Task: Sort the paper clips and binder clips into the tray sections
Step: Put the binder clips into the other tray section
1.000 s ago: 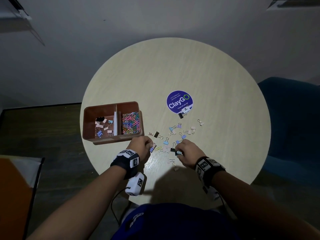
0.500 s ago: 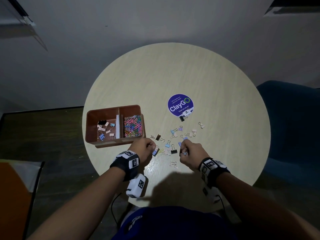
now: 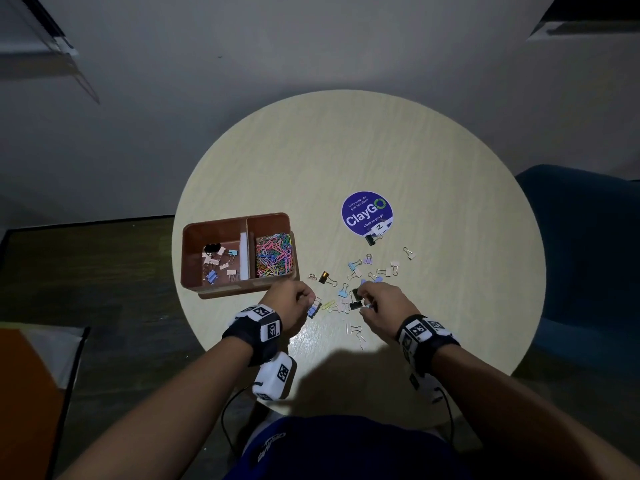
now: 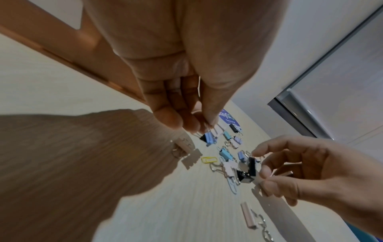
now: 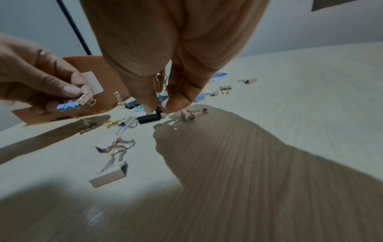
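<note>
A brown two-section tray (image 3: 235, 218) stands at the table's left: binder clips (image 3: 216, 263) fill its left section, coloured paper clips (image 3: 275, 256) its right. Just right of the tray my left hand (image 3: 311, 304) pinches a blue binder clip (image 5: 68, 106) and a pink one (image 5: 86, 99). My right hand (image 3: 362, 299) is down on the loose pile, thumb and forefinger pinching the black binder clip (image 5: 149, 118) that rests on the table. A wire handle (image 5: 159, 81) shows inside that palm. A yellow paper clip (image 4: 209, 159) lies between the hands.
Several loose binder clips (image 3: 377, 268) lie scattered on the round pale table (image 3: 346, 150) below a purple ClayGo sticker (image 3: 367, 213). Two pink clips (image 3: 355, 330) lie near the front edge. A blue chair (image 3: 588, 254) stands at the right.
My right hand, lifted with a bluish clip half a second ago, has come down and pinched the black binder clip. The left hand has kept its clips and barely moved.
</note>
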